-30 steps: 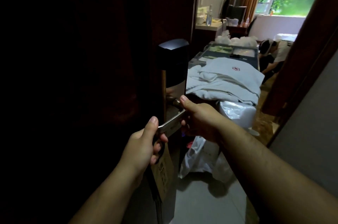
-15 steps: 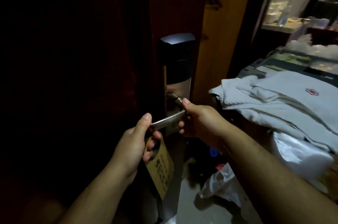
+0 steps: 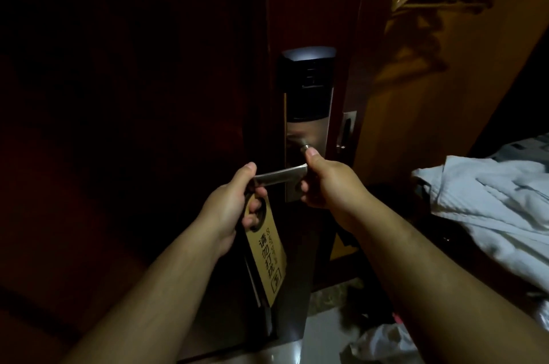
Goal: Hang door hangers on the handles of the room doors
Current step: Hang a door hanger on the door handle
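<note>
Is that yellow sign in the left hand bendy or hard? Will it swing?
Probably fairly stiff: the door hanger hangs flat and straight below the left hand. Likely light, since it looks thin like card. It may swing easily, held only at its top by the handle.

A single wide-angle view from the wearer's head, facing forward and down, close on the dark door [image 3: 148,96] — its handle [image 3: 280,177] and lock [image 3: 307,81] near centre, white linen [image 3: 490,200] at the right edge.
</note>
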Demonstrator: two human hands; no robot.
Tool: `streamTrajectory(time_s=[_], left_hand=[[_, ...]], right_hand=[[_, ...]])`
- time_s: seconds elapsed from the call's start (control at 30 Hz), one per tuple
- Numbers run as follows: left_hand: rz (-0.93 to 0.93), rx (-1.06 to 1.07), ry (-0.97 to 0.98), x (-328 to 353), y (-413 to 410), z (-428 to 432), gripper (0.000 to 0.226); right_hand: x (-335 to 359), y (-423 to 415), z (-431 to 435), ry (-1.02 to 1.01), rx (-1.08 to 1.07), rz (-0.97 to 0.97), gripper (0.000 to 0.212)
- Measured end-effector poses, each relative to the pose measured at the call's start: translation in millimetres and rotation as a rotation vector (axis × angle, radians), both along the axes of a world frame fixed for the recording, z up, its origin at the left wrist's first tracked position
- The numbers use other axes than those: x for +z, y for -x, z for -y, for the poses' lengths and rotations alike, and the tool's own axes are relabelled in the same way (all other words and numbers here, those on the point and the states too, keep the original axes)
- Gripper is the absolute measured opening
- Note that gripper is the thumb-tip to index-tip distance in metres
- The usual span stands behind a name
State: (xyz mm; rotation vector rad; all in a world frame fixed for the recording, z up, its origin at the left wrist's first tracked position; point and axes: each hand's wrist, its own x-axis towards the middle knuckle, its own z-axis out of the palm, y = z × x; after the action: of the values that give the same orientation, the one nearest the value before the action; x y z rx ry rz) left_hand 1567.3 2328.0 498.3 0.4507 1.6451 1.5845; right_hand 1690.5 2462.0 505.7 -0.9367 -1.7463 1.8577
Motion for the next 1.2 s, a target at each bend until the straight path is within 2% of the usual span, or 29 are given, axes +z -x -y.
streamTrajectory(time_s=[0.7, 1.2], left_hand=[[-0.133, 0.075, 0.057, 6.2, 16.4, -20.7, 0.056], [-0.135, 0.097, 0.065, 6.5, 34.0, -42.1, 0.056]], right_hand=[[8.0, 20.9, -21.3, 0.086, 0.003, -0.022, 0.042], [11.8, 42.8, -42.7, 0.079, -0.009, 0.011, 0.042]])
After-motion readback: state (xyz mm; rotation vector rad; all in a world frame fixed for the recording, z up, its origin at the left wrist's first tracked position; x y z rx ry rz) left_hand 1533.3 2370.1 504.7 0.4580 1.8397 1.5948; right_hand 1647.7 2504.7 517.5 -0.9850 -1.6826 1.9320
